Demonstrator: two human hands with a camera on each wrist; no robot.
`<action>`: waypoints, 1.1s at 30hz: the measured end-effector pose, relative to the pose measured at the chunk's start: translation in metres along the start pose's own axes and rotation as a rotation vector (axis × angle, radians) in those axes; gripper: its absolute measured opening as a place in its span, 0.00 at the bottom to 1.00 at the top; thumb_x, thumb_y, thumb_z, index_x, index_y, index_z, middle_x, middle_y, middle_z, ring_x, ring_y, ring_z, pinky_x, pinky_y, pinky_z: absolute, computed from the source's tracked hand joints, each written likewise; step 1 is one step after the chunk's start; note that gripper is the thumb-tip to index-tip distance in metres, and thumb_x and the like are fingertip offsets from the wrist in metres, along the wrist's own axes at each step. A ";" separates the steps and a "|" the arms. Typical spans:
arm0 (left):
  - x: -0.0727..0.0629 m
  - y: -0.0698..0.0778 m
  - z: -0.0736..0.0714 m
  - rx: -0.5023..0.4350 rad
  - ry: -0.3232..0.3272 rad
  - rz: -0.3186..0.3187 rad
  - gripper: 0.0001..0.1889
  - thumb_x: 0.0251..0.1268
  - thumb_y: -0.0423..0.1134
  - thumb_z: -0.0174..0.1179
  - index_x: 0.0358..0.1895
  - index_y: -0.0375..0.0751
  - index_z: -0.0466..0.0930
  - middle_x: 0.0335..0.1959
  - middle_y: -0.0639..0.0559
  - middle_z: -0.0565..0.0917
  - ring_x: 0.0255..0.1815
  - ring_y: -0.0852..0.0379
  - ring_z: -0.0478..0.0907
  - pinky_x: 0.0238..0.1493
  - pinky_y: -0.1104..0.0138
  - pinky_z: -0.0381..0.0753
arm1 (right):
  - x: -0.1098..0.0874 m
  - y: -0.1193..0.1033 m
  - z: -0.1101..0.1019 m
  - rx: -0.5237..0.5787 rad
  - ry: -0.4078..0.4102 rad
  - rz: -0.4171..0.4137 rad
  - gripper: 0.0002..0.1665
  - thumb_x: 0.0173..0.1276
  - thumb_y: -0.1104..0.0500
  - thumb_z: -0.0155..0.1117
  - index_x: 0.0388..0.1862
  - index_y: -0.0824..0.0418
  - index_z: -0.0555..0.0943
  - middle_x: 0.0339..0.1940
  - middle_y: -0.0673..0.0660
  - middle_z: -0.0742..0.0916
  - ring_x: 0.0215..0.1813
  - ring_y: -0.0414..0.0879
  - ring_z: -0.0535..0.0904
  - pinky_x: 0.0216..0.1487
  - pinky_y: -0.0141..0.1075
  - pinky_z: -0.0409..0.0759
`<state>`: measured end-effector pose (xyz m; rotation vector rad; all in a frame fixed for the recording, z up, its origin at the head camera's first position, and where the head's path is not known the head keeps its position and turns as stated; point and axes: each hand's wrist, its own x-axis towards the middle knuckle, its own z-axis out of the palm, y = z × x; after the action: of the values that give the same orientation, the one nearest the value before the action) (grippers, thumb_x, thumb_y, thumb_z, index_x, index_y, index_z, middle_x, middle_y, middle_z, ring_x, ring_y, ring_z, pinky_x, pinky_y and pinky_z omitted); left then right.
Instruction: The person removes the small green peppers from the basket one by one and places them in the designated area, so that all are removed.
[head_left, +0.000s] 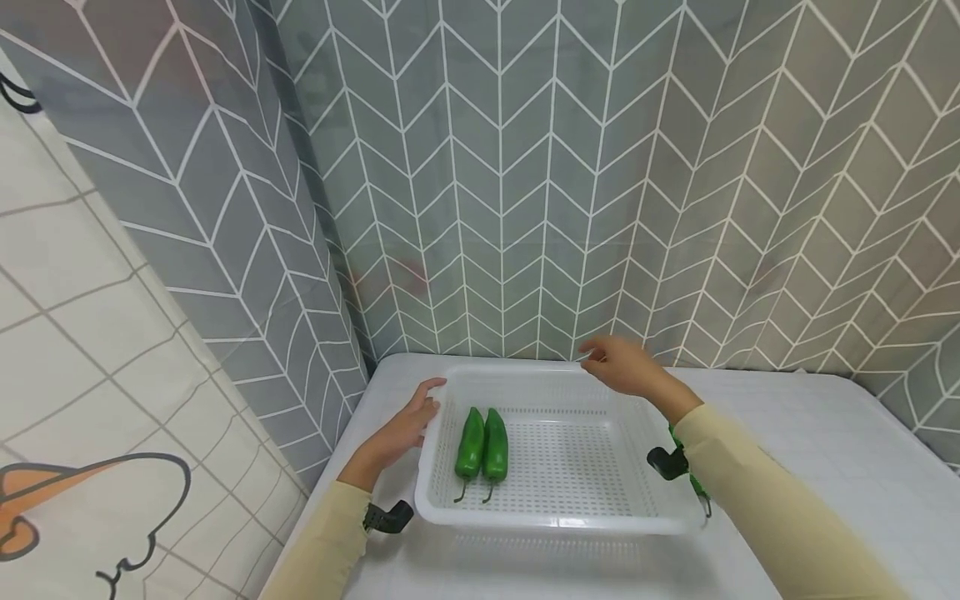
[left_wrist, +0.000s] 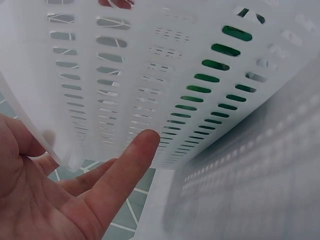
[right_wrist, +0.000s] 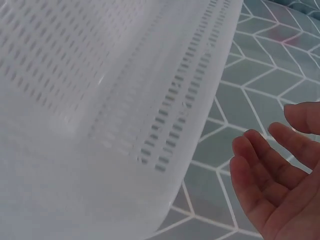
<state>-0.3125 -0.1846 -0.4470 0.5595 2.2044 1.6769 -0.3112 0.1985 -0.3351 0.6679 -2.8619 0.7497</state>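
One white basket [head_left: 555, 523], long axis left-right, long side nearest

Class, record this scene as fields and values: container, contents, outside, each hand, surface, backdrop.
container: white perforated basket
contents: two green peppers, side by side near its left wall
outside: at least one green pepper right of the basket, partly hidden by the right sleeve
left hand: holds the basket's left rim
right hand: near the back rim, holding nothing
surface: white table
backdrop: grey sheet with white zigzag lines
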 end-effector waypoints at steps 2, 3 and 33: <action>0.000 0.000 -0.001 0.005 0.004 -0.005 0.26 0.87 0.46 0.34 0.81 0.53 0.41 0.73 0.33 0.63 0.65 0.39 0.73 0.54 0.49 0.82 | 0.003 -0.003 0.005 -0.007 -0.003 -0.004 0.19 0.74 0.60 0.58 0.58 0.71 0.80 0.45 0.67 0.87 0.47 0.62 0.85 0.47 0.55 0.82; 0.000 0.000 -0.001 0.008 0.006 -0.007 0.26 0.87 0.47 0.34 0.81 0.53 0.41 0.73 0.33 0.63 0.65 0.39 0.73 0.54 0.49 0.82 | 0.005 -0.004 0.008 -0.007 -0.008 0.000 0.19 0.74 0.60 0.59 0.58 0.70 0.80 0.45 0.67 0.88 0.46 0.61 0.85 0.47 0.55 0.82; 0.000 -0.001 0.000 0.015 0.013 -0.004 0.27 0.87 0.47 0.35 0.81 0.54 0.42 0.73 0.34 0.63 0.66 0.38 0.72 0.56 0.47 0.80 | 0.035 -0.033 0.079 0.089 -0.237 0.093 0.21 0.74 0.61 0.62 0.60 0.72 0.79 0.50 0.64 0.86 0.50 0.56 0.84 0.51 0.48 0.82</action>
<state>-0.3128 -0.1848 -0.4484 0.5487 2.2275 1.6677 -0.3276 0.1203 -0.3824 0.6811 -3.1082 0.8704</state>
